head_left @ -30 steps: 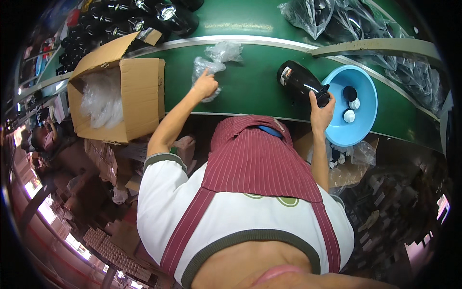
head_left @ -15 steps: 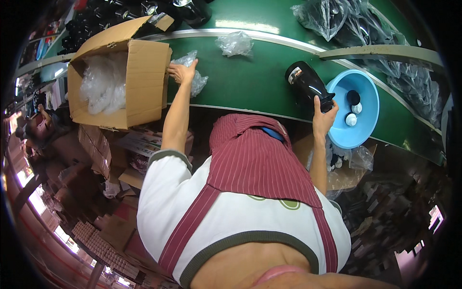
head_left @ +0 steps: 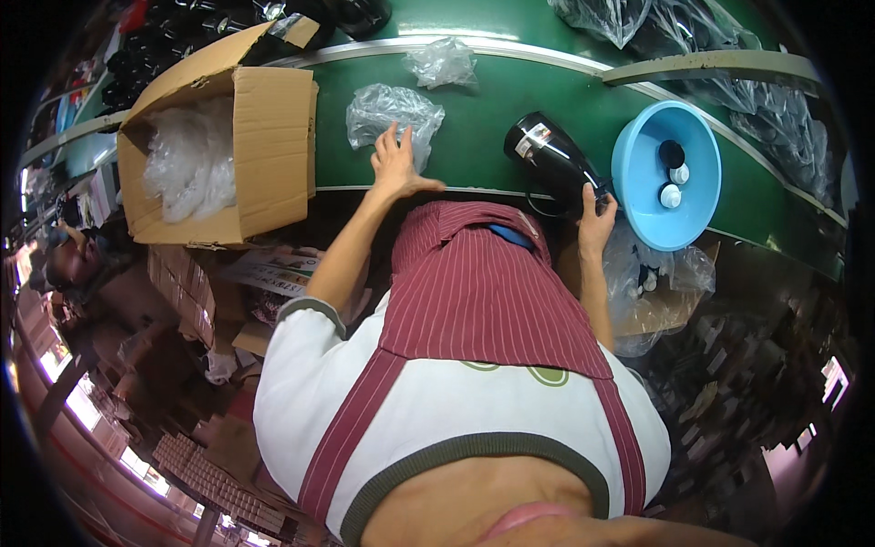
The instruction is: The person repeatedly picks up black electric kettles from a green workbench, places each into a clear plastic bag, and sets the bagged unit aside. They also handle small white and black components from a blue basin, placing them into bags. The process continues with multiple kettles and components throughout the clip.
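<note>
Table [head_left: 474, 137]: brightly lit. Bottle [head_left: 554, 155] and plastic bag [head_left: 394, 111]: glossy highlights. Windows [head_left: 87, 404], lower left: overexposed, pinkish haze nearby. Lower right: dim, blocky, fine detail lost. Fisheye distortion: straight edges bow; corners black

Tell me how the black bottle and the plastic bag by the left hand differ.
The black bottle is dark and opaque, while the plastic bag is clear and see-through. The bottle has a smooth, rounded shape; the bag is crumpled. The right hand grips the bottle at its narrower end, whereas the left hand is at the bag with its fingers spread. Both have shiny surfaces.
</note>
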`<state>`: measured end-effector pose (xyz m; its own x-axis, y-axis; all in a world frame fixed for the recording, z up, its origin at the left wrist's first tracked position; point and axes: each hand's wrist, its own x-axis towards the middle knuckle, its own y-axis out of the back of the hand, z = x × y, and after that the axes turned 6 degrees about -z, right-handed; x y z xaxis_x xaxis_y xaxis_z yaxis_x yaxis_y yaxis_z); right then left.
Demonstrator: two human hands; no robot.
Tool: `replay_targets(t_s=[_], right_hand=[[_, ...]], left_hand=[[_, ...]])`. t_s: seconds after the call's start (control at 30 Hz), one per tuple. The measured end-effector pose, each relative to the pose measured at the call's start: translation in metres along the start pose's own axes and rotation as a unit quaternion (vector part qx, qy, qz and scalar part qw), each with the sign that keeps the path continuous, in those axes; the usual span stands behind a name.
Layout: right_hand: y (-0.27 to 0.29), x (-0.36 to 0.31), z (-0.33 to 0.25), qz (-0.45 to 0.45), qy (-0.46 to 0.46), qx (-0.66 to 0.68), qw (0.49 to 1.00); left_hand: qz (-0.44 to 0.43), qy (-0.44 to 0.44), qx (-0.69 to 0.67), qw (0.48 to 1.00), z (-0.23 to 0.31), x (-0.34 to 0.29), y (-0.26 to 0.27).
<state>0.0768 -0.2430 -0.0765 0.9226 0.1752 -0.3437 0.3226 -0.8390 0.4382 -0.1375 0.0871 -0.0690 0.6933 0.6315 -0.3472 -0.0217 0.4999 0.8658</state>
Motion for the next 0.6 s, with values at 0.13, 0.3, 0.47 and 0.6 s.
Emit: replay_targets(t_s=[0.13, 0.3, 0.47, 0.6], right_hand=[[-0.015, -0.032, -0.030, -0.041, -0.082, 0.064, 0.994], [-0.019, -0.036, -0.026, -0.144, -0.136, 0.181, 0.963], [-0.094, -0.019, -0.041, -0.426, -0.244, 0.357, 0.795], [-0.134, -0.013, -0.028, -0.379, -0.277, 0.250, 0.847]], left_hand=[[0.045, 0.022, -0.025, 0.998, 0.005, 0.027, -0.031], [0.019, 0.071, -0.340, 0.937, -0.029, 0.068, -0.065], [-0.133, 0.057, -0.685, 0.714, -0.094, 0.083, -0.108], [-0.061, 0.156, -0.466, 0.869, -0.112, 0.072, -0.099]])
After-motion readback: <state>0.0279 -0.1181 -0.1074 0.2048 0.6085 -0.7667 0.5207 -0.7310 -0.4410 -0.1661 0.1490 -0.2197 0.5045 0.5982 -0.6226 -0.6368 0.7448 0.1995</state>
